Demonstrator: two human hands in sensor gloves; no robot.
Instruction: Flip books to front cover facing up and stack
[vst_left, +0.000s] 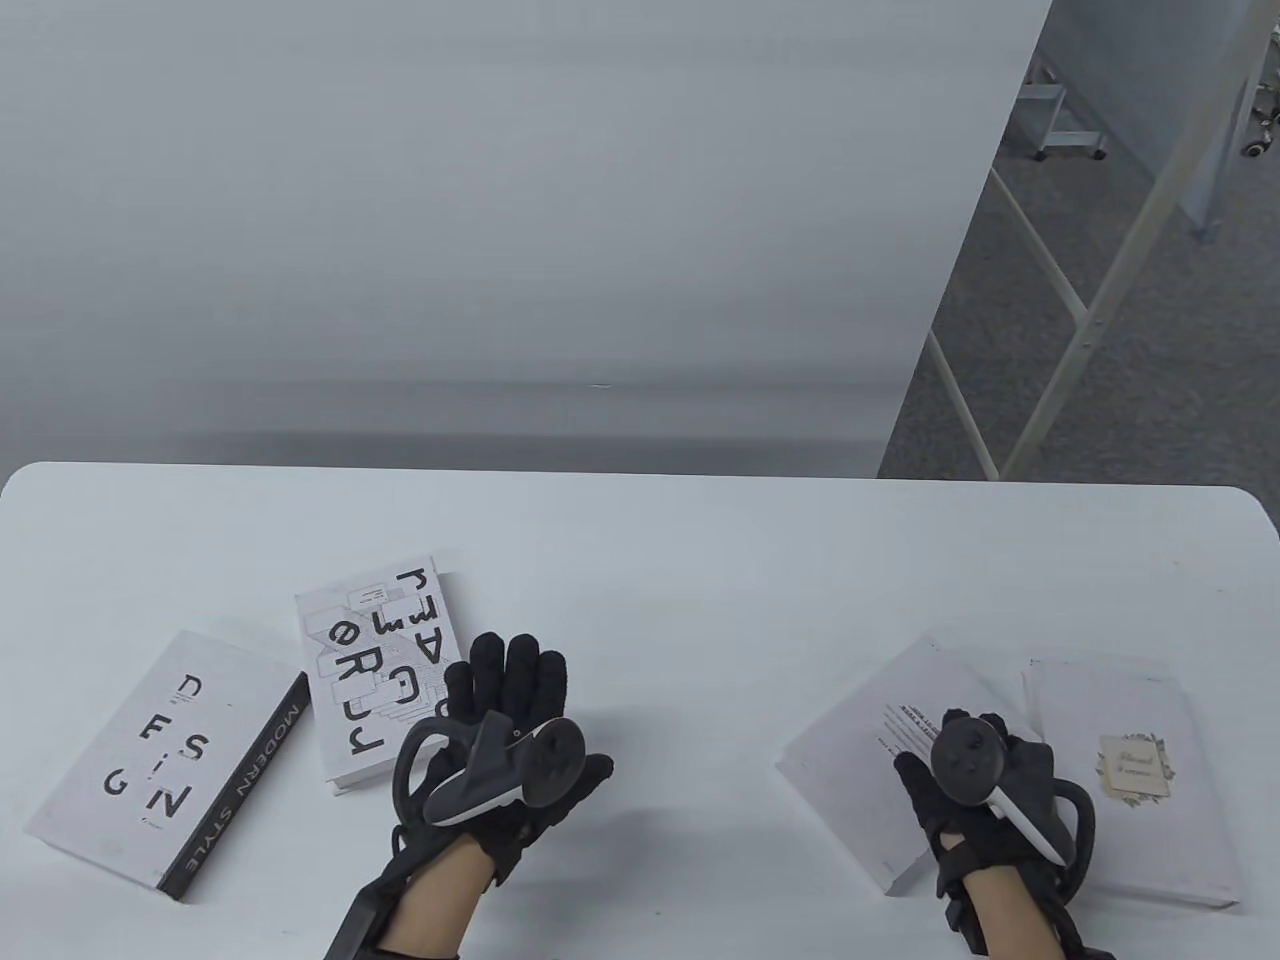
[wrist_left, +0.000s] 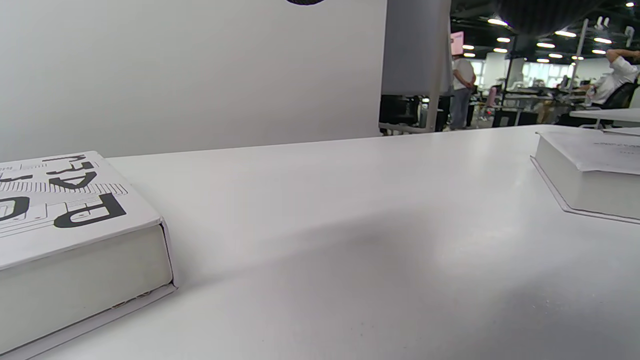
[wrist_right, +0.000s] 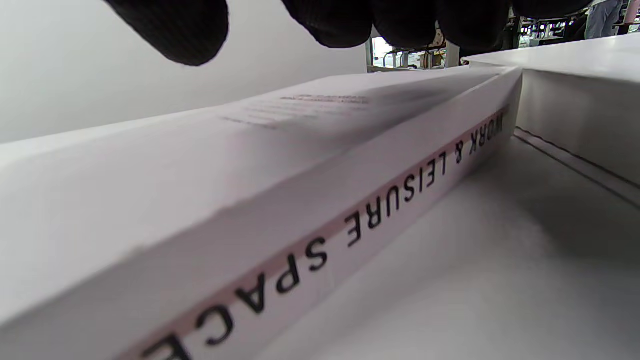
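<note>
Four books lie on the white table (vst_left: 680, 560). At the left is a white "DESIGN" book (vst_left: 150, 760) with a black "MODERN STYLE" spine. Beside it is a white book with large black letters (vst_left: 385, 675), also in the left wrist view (wrist_left: 65, 215). My left hand (vst_left: 500, 690) lies flat with spread fingers just right of it and holds nothing. At the right, the "WORK & LEISURE SPACE" book (vst_left: 870, 740) lies with a text-printed cover up. My right hand (vst_left: 1000, 745) is over its spine edge, with the fingertips (wrist_right: 350, 20) hovering above the cover (wrist_right: 250, 165). A white book with a cream label (vst_left: 1130, 780) lies right beside it.
The two right-hand books nearly touch, with a narrow gap (wrist_right: 500, 225) between them. A bare stretch of table (wrist_left: 350, 225) lies between the left and right pairs. The table's far edge meets a grey wall (vst_left: 500, 250). Floor and white frame legs (vst_left: 1080, 330) show at the right.
</note>
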